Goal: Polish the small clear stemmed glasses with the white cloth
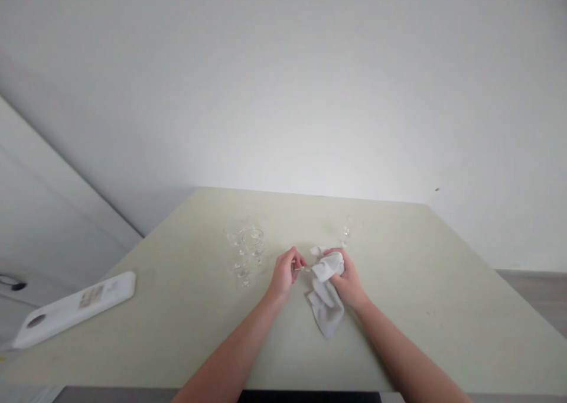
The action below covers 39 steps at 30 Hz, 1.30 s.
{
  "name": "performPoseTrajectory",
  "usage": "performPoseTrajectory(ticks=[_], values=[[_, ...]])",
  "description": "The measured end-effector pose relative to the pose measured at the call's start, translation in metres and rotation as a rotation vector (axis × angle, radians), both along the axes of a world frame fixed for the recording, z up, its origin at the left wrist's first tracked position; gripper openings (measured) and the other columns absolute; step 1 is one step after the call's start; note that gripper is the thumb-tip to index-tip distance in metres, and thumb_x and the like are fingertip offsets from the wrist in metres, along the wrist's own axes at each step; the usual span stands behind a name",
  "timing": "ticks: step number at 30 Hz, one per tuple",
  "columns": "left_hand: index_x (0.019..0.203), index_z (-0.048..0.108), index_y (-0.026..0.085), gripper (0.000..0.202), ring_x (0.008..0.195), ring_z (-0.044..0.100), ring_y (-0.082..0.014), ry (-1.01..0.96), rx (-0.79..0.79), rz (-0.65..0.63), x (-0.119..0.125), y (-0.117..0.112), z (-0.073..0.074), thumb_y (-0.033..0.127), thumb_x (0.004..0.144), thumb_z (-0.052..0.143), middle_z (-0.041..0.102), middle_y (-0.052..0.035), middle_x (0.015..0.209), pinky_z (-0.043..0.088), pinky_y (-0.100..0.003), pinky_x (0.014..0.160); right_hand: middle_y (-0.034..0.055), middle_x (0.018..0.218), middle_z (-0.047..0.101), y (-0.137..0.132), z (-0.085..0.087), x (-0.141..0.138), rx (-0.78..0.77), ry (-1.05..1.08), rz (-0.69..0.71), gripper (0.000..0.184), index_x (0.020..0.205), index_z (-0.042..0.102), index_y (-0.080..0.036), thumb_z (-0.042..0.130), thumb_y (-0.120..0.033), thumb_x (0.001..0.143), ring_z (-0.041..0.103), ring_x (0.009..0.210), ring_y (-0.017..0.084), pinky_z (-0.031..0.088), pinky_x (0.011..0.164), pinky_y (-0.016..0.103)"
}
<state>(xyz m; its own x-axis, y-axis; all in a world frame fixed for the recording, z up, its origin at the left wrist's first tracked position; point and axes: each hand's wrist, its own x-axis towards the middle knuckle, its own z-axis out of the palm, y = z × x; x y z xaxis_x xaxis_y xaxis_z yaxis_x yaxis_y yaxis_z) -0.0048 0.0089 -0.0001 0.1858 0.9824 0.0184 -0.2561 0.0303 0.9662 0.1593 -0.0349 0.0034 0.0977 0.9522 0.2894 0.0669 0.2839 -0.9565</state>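
Held sideways between both hands is a small clear stemmed glass (303, 268), its thin stem showing in the gap. My left hand (284, 273) is closed around one end of it. A white cloth (328, 299) is bunched in my right hand (349, 279), wrapped over the glass's other end, which it hides; a loose corner hangs down toward the table. Left of my left hand stands a cluster of several clear stemmed glasses (252, 237). Just beyond my right hand is another clear glass (346, 231), faint against the tabletop.
The pale green table (177, 332) meets a plain white wall (310, 96) at the back. A long white object (80, 308) with a dark oval mark lies along the left edge. White cabinet doors (53, 196) with a dark handle (13, 282) stand beyond that edge.
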Motion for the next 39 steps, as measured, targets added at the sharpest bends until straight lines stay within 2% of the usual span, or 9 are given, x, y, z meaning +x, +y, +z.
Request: performPoseTrajectory(ticks=[6,8,12,16,19,22,26,31,39], values=[[0.058,0.055,0.016,0.035,0.06,0.047,-0.012,0.091,0.445,-0.008,-0.005,-0.017,0.012,0.039,0.083,0.054,0.056,-0.004,0.066,0.035,-0.025,0.058,0.0018,0.074,0.061,0.006,-0.013,-0.006,-0.446,0.405,-0.069,0.04,0.092,0.059,-0.017,0.058,-0.055,0.079,0.054,0.065,0.016,0.042,0.062,0.027],[0.05,0.049,0.016,0.038,0.056,0.044,-0.0114,0.08,0.377,0.003,-0.004,-0.015,0.01,0.035,0.084,0.052,0.05,-0.002,0.056,0.032,-0.025,0.055,0.0012,0.077,0.062,0.005,-0.013,-0.007,-0.389,0.343,-0.097,0.038,0.093,0.061,-0.018,0.058,-0.053,0.08,0.055,0.07,0.017,0.042,0.066,0.027],[0.045,0.035,0.018,0.038,0.041,0.029,-0.0064,-0.146,-0.04,0.031,-0.001,0.0,0.003,0.033,0.075,0.054,0.045,0.0013,0.05,0.016,-0.023,0.041,0.0025,0.092,0.066,-0.001,-0.006,-0.004,-0.158,0.116,-0.05,0.032,0.097,0.065,-0.02,0.062,-0.047,0.08,0.056,0.088,0.021,0.042,0.081,0.03],[0.051,0.033,0.018,0.036,0.034,0.016,-0.0023,-0.358,-0.349,-0.014,-0.002,0.01,0.0,0.035,0.069,0.059,0.043,0.0055,0.05,0.006,-0.021,0.036,0.0042,0.103,0.067,-0.002,-0.002,-0.004,-0.148,0.359,0.082,0.04,0.109,0.064,-0.022,0.05,-0.051,0.085,0.058,0.091,0.022,0.044,0.084,0.033],[0.052,0.032,0.017,0.037,0.034,0.016,-0.0012,-0.397,-0.351,0.001,-0.003,0.009,0.002,0.034,0.068,0.061,0.043,0.0059,0.051,0.006,-0.02,0.035,0.0029,0.103,0.068,0.0,-0.002,-0.005,-0.26,0.518,0.102,0.039,0.115,0.062,-0.025,0.059,-0.043,0.08,0.061,0.087,0.021,0.047,0.08,0.032],[0.051,0.032,0.017,0.039,0.036,0.019,-0.0017,-0.374,-0.308,0.014,-0.003,0.006,0.004,0.035,0.07,0.06,0.044,0.0049,0.052,0.008,-0.019,0.035,0.0008,0.092,0.069,0.002,-0.002,-0.004,-0.346,0.47,0.175,0.04,0.111,0.062,-0.026,0.071,-0.03,0.072,0.061,0.078,0.018,0.048,0.073,0.028],[0.05,0.034,0.016,0.04,0.042,0.028,-0.0043,-0.278,-0.192,-0.015,-0.002,0.002,0.003,0.036,0.074,0.058,0.043,0.0025,0.054,0.013,-0.018,0.037,0.0009,0.084,0.068,0.001,-0.001,0.0,-0.295,0.245,0.296,0.025,0.093,0.066,-0.021,0.072,-0.027,0.07,0.059,0.074,0.017,0.047,0.07,0.027],[0.05,0.034,0.016,0.042,0.042,0.024,-0.0043,-0.27,-0.129,-0.082,-0.003,0.002,0.002,0.038,0.077,0.057,0.041,0.003,0.055,0.014,-0.019,0.038,0.0005,0.074,0.066,0.0,-0.004,0.001,-0.261,0.145,0.262,0.012,0.078,0.068,-0.019,0.068,-0.029,0.071,0.057,0.071,0.018,0.046,0.07,0.029],[0.051,0.034,0.016,0.041,0.041,0.024,-0.0042,-0.313,-0.111,-0.095,-0.005,0.002,0.005,0.036,0.079,0.056,0.038,0.0039,0.053,0.013,-0.021,0.038,-0.0025,0.061,0.056,0.002,-0.006,0.001,-0.226,0.025,0.325,0.016,0.066,0.061,-0.018,0.072,-0.029,0.067,0.045,0.057,0.012,0.036,0.055,0.025]])
